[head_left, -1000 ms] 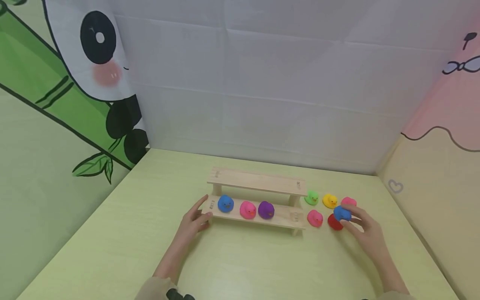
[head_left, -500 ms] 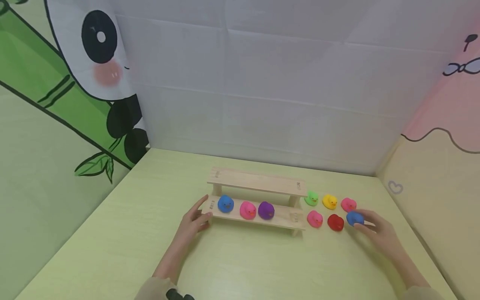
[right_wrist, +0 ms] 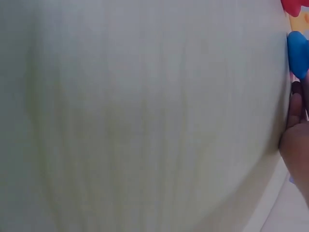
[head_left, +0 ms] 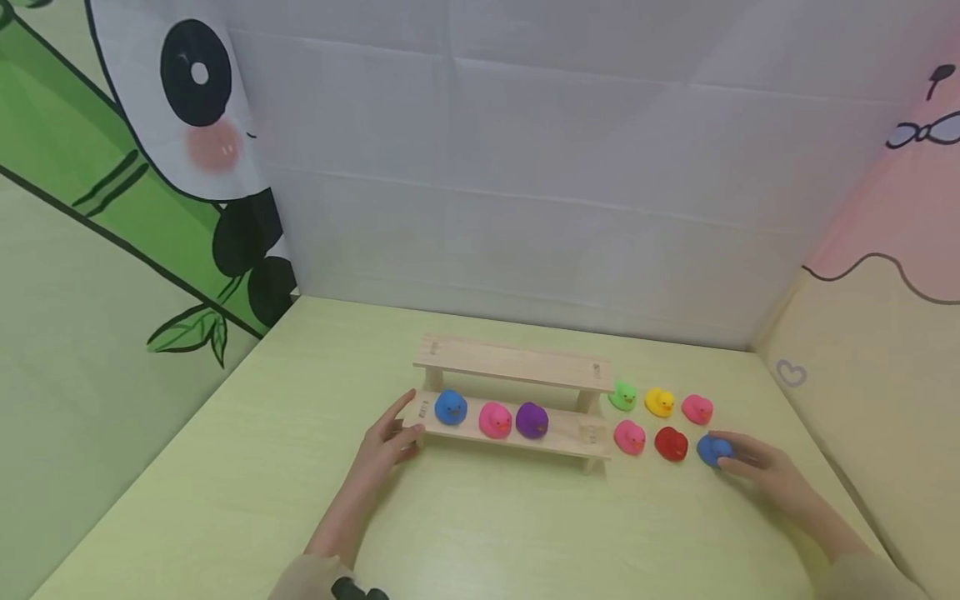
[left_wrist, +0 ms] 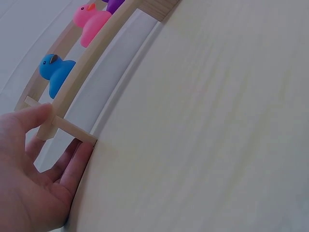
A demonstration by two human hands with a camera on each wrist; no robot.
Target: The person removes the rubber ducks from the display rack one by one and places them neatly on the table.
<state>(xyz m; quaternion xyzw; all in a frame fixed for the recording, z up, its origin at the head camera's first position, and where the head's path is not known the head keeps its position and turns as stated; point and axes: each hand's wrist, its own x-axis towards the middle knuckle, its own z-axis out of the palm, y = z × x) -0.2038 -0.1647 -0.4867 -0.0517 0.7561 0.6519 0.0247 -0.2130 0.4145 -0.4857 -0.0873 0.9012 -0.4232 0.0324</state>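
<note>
The blue duck (head_left: 708, 451) sits on the table (head_left: 480, 525) at the right end of the near row, beside the red duck (head_left: 671, 444), and it is probably light, soft and a little slick, likelier to squash than break, so its rounded sides look the best hold. The right hand (head_left: 774, 477) pinches it there between thumb and fingers. Well to the left, the left hand (head_left: 386, 437) grips the end of the wooden shelf (head_left: 498, 360), which looks stiff enough to take a firm grasp
</note>
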